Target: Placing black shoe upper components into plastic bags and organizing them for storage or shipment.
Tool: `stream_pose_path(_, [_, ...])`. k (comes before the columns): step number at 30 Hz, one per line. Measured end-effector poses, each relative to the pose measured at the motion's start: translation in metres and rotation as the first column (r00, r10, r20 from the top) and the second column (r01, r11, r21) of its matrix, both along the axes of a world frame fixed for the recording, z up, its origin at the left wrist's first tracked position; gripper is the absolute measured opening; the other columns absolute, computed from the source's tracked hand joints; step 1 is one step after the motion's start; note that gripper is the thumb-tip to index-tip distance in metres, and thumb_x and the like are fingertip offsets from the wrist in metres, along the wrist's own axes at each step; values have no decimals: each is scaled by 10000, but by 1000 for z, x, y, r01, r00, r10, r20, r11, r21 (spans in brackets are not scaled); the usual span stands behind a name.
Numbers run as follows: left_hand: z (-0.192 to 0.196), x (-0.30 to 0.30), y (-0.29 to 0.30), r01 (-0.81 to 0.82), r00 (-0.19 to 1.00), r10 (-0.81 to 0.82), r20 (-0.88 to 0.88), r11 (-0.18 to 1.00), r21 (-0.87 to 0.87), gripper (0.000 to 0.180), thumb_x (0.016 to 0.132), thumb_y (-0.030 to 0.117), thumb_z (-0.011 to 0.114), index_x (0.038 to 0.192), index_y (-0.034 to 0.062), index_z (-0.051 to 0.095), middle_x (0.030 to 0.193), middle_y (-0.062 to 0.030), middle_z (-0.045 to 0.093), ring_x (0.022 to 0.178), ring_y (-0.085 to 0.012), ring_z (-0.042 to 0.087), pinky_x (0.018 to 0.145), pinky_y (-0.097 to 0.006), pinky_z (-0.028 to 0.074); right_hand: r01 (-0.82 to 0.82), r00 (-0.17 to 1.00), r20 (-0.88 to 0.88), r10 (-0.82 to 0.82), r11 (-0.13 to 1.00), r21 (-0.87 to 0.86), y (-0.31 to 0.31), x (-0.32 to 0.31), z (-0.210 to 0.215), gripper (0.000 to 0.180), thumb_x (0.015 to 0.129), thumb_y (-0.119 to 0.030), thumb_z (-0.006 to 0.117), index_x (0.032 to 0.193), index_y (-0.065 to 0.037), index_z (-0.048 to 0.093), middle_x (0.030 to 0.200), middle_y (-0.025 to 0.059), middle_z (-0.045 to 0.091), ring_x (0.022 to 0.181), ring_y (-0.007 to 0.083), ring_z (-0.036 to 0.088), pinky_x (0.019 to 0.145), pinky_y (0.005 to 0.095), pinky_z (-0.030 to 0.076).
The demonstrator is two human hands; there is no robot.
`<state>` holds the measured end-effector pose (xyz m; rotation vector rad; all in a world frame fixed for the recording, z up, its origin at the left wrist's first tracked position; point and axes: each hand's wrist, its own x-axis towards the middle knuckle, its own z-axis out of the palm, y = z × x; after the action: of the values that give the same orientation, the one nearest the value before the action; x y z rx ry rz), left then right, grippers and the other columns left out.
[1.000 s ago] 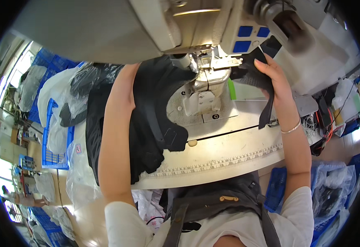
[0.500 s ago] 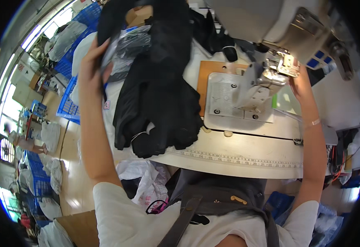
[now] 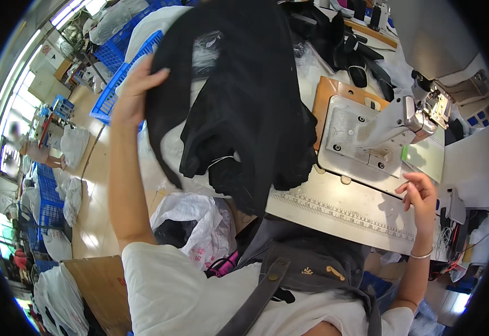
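Note:
My left hand [image 3: 135, 92] grips the edge of a large black fabric piece [image 3: 169, 103], fingers bent over it. The piece arches up to the top of the view and hangs in front of a bundle of black fabric [image 3: 200, 148], which has a pale tie round it. My right hand [image 3: 421, 196] hovers over the table's front right, beside the sewing machine [image 3: 418, 120]. Its fingers are loosely curled and apart, with nothing seen in them. The machine's metal base plate [image 3: 351, 134] lies left of that hand.
A printed measuring scale [image 3: 339, 215] runs along the table's front edge. Several black pieces [image 3: 356, 56] lie behind the machine. Below the table at left stands a white sack [image 3: 194, 224] with dark material inside. Blue crates [image 3: 110, 95] line the left side, and a cardboard box [image 3: 96, 283] sits lower left.
My left hand has drawn the black fabric piece out wider across the bundle. My right hand has come down from beside the machine head toward the table's front. The view has shifted.

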<state>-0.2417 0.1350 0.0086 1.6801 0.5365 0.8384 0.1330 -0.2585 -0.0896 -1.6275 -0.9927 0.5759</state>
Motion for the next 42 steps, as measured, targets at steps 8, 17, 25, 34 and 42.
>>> stream_pose_path(8, [-101, 17, 35, -157, 791, 121, -599, 988, -7, 778, 739, 286, 723, 1354, 18, 330, 1237, -191, 486, 1036, -234, 536, 904, -319, 406, -158, 986, -67, 151, 980, -121, 30, -51, 8, 162, 847, -30, 515, 985, 25, 579, 753, 115, 650, 590, 73, 575, 475, 175, 442])
stream_pose_path(17, [-100, -8, -7, 102, 670, 254, -697, 899, 426, 1214, 554, 480, 796, 1438, 92, 60, 1308, -390, 269, 1232, -469, 323, 1027, -449, 284, -320, 921, 226, 318, 947, -32, 127, -103, 21, 167, 811, -29, 581, 968, 27, 582, 853, 80, 640, 751, 133, 609, 627, 250, 495])
stream_pose_path(25, [-107, 1, -11, 18, 711, 370, -598, 841, 541, 1126, 566, 368, 802, 1441, 143, 131, 1367, -236, 268, 1257, -379, 326, 1022, -399, 314, -459, 607, 748, 268, 887, 54, 184, -128, 0, 352, 728, -57, 653, 1061, -4, 551, 1009, 116, 557, 910, 278, 542, 775, 358, 463])
stream_pose_path(34, [-90, 11, 2, -147, 770, 311, -558, 936, 320, 948, 645, 299, 790, 1399, 65, 265, 1311, -224, 385, 1195, -314, 418, 994, -369, 340, -433, 527, 781, 336, 897, -94, 188, -132, -11, 476, 691, -110, 686, 1118, 8, 511, 1155, 152, 482, 975, 316, 477, 850, 379, 420])
stream_pose_path(42, [-85, 2, 38, -103, 905, -74, -418, 917, -386, 546, 763, 202, 705, 1174, -87, 492, 1038, -149, 615, 975, -191, 584, 901, -300, 432, -412, 543, 784, 300, 909, -62, 185, -137, -16, 472, 678, -107, 685, 1102, 19, 520, 1161, 162, 484, 988, 315, 475, 855, 369, 420])
